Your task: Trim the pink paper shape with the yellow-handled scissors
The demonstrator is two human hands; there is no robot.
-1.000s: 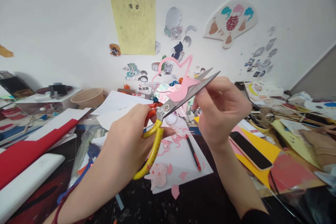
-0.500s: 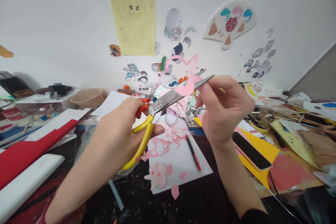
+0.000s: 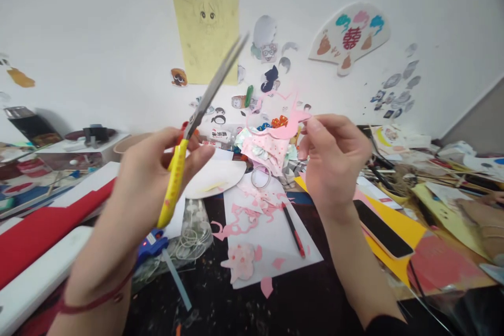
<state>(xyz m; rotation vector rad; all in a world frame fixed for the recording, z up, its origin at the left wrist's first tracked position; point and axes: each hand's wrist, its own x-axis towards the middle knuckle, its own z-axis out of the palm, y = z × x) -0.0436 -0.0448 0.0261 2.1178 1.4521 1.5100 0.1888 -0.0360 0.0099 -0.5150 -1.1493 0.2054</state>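
My left hand point(image 3: 157, 178) grips a pair of scissors point(image 3: 214, 86) with yellow and red handles; the blades are closed together and point up to the right, apart from any paper. Between thumb and fingertips, my right hand point(image 3: 334, 163) pinches a thin pink paper cutout point(image 3: 290, 125), whose narrow outline strip loops up to the left. Below, a white sheet point(image 3: 275, 268) bears pink paper scraps point(image 3: 246, 220), a puffy pink shape point(image 3: 240, 261) with small red marks, and a red and black pen point(image 3: 293, 231). A roll of clear tape point(image 3: 260, 176) lies above them.
A phone point(image 3: 382, 228) rests on yellow paper to the right. At left are a red strip point(image 3: 59, 226), a long white box point(image 3: 43, 268) and a blue glue gun point(image 3: 151, 247). A co-worker's arm point(image 3: 482, 215) shows at the far right. Drawings and stickers cover the wall behind.
The scissors have moved left, away from the pink paper, turned upward and closed. My right hand still holds the paper, nearly in the same place. The view has shifted slightly.
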